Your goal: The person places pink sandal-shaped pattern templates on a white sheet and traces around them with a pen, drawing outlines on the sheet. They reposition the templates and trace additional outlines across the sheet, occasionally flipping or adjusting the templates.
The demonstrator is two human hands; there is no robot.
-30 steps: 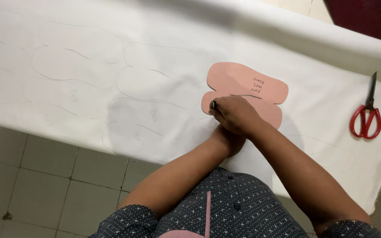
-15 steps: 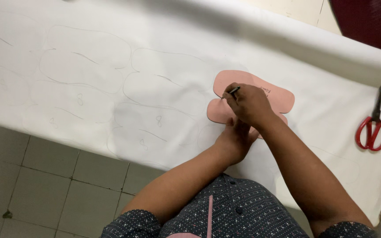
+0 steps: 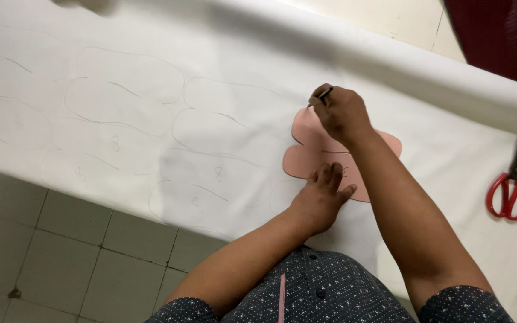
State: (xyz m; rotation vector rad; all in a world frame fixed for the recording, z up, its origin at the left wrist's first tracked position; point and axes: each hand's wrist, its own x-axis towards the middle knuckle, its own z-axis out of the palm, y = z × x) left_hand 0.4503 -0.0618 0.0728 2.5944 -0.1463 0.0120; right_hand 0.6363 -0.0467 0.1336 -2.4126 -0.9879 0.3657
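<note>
Your left hand (image 3: pixel 318 200) lies flat, fingers spread, on the pink template (image 3: pixel 306 161); your right hand (image 3: pixel 342 113) fingers pinch a pen (image 3: pixel 323 94) at its far edge, on the white sheet (image 3: pixel 210 90). Scissors (image 3: pixel 511 185) lie near the counter's right edge.

Head view, steeply down, close

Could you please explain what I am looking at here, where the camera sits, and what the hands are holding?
No machine is involved: a person works with two bare hands, filmed from a camera worn on the head, looking down. A large white sheet covers the work surface and carries many drawn outlines. The left hand presses flat on pink sole-shaped templates lying on the sheet. The right hand holds a dark pen at the templates' far edge. Red-handled scissors lie untouched to the right. Pale floor tiles show below the sheet.
</note>
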